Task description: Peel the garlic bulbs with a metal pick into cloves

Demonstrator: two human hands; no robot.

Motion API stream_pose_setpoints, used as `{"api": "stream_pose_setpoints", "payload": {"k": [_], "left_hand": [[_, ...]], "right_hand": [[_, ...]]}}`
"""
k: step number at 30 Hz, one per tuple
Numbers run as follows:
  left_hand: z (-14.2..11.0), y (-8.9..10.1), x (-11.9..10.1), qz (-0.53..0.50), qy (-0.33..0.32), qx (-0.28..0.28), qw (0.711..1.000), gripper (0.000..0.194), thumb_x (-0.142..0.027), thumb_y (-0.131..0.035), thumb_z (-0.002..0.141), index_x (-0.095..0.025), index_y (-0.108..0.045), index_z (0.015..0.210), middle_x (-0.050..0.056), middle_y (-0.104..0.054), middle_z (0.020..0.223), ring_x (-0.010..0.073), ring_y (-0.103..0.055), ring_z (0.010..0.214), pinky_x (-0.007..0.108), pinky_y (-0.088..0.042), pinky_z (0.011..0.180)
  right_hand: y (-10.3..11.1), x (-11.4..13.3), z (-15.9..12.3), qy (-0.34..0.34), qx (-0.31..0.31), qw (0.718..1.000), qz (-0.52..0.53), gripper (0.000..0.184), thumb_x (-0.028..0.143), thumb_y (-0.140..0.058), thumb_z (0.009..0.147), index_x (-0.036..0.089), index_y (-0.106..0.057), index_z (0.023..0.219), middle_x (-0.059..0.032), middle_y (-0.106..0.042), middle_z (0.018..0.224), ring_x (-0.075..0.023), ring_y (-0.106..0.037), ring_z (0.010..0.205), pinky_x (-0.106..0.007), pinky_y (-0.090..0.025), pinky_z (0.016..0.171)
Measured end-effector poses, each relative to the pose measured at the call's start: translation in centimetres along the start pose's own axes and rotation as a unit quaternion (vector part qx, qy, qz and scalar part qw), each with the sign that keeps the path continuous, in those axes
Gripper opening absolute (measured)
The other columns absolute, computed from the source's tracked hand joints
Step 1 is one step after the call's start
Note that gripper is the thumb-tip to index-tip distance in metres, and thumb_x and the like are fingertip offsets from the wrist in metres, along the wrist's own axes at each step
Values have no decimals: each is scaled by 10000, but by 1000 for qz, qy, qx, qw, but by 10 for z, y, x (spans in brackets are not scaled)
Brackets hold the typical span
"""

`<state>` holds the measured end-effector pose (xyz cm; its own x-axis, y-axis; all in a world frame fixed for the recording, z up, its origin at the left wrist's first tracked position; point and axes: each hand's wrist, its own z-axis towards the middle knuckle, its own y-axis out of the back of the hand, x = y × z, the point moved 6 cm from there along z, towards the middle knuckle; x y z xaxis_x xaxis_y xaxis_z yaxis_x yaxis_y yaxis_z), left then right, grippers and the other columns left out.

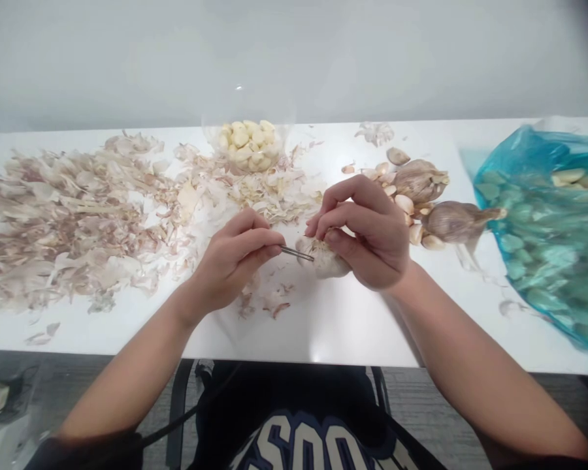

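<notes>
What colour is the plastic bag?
The plastic bag is translucent teal-blue, best seen in the head view.

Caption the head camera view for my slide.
Left hand holds tweezers to a garlic bulb in the right hand.

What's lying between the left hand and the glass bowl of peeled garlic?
In the head view, a loose pile of papery garlic skins lies between the left hand and the glass bowl.
</notes>
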<state>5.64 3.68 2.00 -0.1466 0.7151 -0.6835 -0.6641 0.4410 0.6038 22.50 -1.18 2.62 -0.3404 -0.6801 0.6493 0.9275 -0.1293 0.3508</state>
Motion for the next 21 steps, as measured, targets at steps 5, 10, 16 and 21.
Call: {"api": "stream_pose_setpoints", "payload": {"k": [5,10,16,21], "left_hand": [[0,-2,3,-16,20,15,1000,109,-110,-580,930,-182,-652,970,6,-532,890,77,-532,814,191,-464,723],[0,-2,4,-15,34,16,999,106,-130,-569,941,-182,-655,973,9,-533,884,83,-533,816,204,-465,731],[1,-3,4,-27,35,24,999,93,-155,-570,944,-192,-654,954,11,-542,870,94,-538,801,217,-464,704],[1,-3,3,-28,46,33,998,105,-183,-553,954,-186,-651,916,18,-544,852,103,-535,777,230,-465,681]], "right_hand": [[0,1,1,9,1,1000,-4,149,80,-501,878,195,-593,897,-42,-505,972,-121,-623,795,-304,-556,663],[0,3,2,27,-3,1000,2,147,46,-502,865,157,-595,891,-52,-494,970,-109,-624,789,-293,-542,652],[0,2,1,17,-2,1000,-2,144,87,-502,876,193,-596,901,-42,-496,965,-116,-625,792,-299,-552,651],[0,-1,0,-11,-2,1000,-18,134,161,-503,892,232,-615,886,-50,-534,963,-132,-614,764,-313,-566,649]]}}
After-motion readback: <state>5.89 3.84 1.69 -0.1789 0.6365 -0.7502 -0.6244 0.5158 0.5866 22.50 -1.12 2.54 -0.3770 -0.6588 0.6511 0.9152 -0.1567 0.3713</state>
